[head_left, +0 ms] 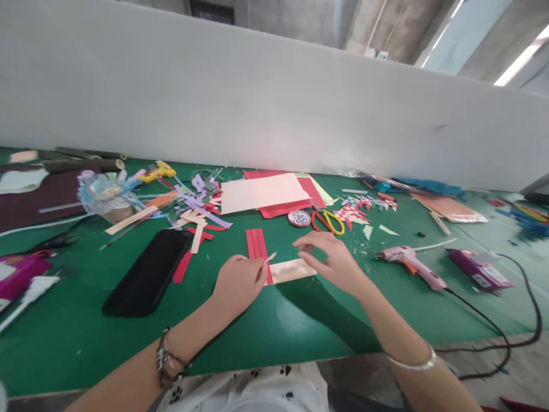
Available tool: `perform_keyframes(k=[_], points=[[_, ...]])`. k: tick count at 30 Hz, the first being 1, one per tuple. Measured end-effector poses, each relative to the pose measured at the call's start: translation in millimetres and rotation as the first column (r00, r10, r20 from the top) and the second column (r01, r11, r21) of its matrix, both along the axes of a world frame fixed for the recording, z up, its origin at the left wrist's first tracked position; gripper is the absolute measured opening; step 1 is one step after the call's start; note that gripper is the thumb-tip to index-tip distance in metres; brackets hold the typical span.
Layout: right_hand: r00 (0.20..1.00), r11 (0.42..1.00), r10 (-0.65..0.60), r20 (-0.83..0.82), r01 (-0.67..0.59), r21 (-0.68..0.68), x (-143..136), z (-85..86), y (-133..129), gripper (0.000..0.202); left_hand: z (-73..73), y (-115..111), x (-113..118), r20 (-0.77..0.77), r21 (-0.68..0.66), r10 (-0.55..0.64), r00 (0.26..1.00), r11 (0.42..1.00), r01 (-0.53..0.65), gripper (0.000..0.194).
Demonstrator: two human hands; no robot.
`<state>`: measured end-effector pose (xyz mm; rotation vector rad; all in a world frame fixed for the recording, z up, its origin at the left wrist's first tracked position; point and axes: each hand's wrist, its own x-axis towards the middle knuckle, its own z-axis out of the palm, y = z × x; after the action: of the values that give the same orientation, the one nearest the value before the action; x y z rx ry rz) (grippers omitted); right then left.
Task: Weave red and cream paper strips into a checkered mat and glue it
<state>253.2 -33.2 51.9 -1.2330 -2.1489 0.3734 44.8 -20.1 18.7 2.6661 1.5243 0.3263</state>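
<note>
My left hand (240, 281) is closed in a pinch on a small, pale, pointed sliver (270, 258), perhaps paper or wood. It rests at the left end of a pale paper strip (294, 270) lying flat on the green table. Red paper strips (256, 241) lie side by side just beyond that hand, and one narrow red piece crosses the pale strip's left end. Over the strip's right end hovers my right hand (332, 260), fingers curved and apart, with nothing visible in them.
A black phone (148, 274) lies left. Beyond the hands are scissors (333, 223), a round bead case (299, 218), pale sheet (263, 193) and paper scraps (199, 203). At right sits a corded pink glue gun (414, 266); a yellow glue gun (158, 171) lies far left.
</note>
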Motion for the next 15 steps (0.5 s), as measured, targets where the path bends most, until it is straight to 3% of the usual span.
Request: perform_keyframes(k=[2,4,6,8,9,11,13,15], points=[[0.983,0.982,-0.181,-0.034,0.183,0.047,24,-0.5,-11,0.016,0.6,0,-1,-0.002,-0.022,0.015,1.0,1.0,-0.015,0.033],[0.907,0.895,-0.421,-0.032,0.421,0.146,52,-6.6,-23,0.017,0.9,0,-2,-0.002,-0.048,0.014,1.0,0.999,-0.014,0.035],[0.746,0.711,-0.666,-0.012,0.64,0.29,81,-18.0,-37,0.02,0.7,0,-3,0.015,-0.072,0.001,1.0,0.997,0.0,0.039],[0.474,0.444,-0.88,0.039,0.787,0.429,111,-33.3,-52,0.027,-0.7,0,-6,0.035,-0.088,0.001,0.999,0.996,0.003,0.04],[0.335,0.35,-0.935,0.119,0.807,0.476,125,-41.6,-58,0.033,-1.8,1,-7,0.044,-0.092,0.004,0.999,0.996,0.0,0.04],[0.107,0.224,-0.962,0.25,0.833,0.506,148,-58.0,-69,0.05,-4.2,2,-10,0.064,-0.103,0.012,0.998,0.995,-0.006,0.04],[0.087,0.257,-0.91,0.405,0.885,0.389,167,-71.5,-73,0.05,-6.4,4,-13,0.096,-0.131,0.023,0.995,0.991,-0.01,0.041],[0.201,0.333,-0.832,0.518,0.926,0.176,179,-81.0,-73,0.043,-8.1,5,-15,0.14,-0.152,0.028,0.99,0.988,-0.007,0.043]])
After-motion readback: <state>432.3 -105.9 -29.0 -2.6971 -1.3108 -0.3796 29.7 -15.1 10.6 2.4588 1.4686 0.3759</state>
